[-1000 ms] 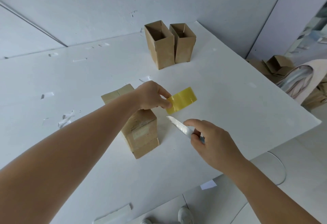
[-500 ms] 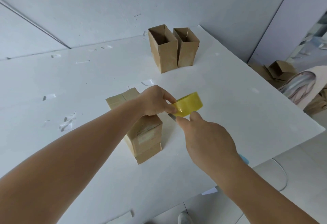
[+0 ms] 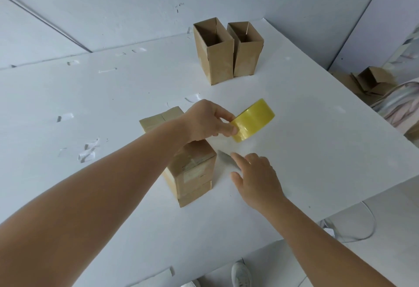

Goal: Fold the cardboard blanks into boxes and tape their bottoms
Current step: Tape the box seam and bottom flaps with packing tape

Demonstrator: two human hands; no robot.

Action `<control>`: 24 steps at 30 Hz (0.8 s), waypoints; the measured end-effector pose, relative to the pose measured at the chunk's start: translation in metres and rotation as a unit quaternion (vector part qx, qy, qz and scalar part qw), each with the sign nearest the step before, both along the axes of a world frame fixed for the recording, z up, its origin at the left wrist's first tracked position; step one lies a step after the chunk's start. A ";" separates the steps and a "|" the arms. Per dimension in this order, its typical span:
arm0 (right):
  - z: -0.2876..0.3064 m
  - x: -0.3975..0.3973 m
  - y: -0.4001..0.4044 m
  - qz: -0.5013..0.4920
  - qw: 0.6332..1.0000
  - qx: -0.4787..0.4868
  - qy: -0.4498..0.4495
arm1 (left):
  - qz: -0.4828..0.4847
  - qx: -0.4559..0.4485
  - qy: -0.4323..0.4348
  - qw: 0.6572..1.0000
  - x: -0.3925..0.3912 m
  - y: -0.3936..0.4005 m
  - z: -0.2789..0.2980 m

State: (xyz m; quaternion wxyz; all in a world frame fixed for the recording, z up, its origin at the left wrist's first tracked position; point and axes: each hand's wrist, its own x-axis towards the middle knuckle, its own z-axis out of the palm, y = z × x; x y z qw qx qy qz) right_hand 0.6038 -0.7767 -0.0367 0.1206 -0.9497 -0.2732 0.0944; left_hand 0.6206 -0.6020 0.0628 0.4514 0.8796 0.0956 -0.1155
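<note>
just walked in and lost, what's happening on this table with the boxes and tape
A person is taping cardboard boxes. The left hand grips a yellow tape roll just above an upside-down box, whose bottom already shows tape. The right hand holds a small blade beside that box. Two finished boxes stand open side by side at the far side of the white table.

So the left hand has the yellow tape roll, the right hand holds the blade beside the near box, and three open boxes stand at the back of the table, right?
Not quite: the head view shows two open boxes at the back, not three. The rest holds: the left hand pinches the yellow tape roll, and the right hand holds the blade beside the near box.
</note>
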 end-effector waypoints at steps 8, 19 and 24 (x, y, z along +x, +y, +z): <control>0.032 -0.017 0.049 -0.233 0.656 0.537 0.476 | 0.022 -0.001 0.000 1.000 -0.001 -0.001 0.000; 0.028 -0.025 0.076 -0.313 0.615 0.567 0.449 | 0.140 -0.075 -0.084 0.984 -0.009 -0.001 -0.004; 0.032 -0.026 0.072 -0.295 0.632 0.559 0.448 | 0.188 -0.189 -0.158 0.951 -0.026 0.007 0.009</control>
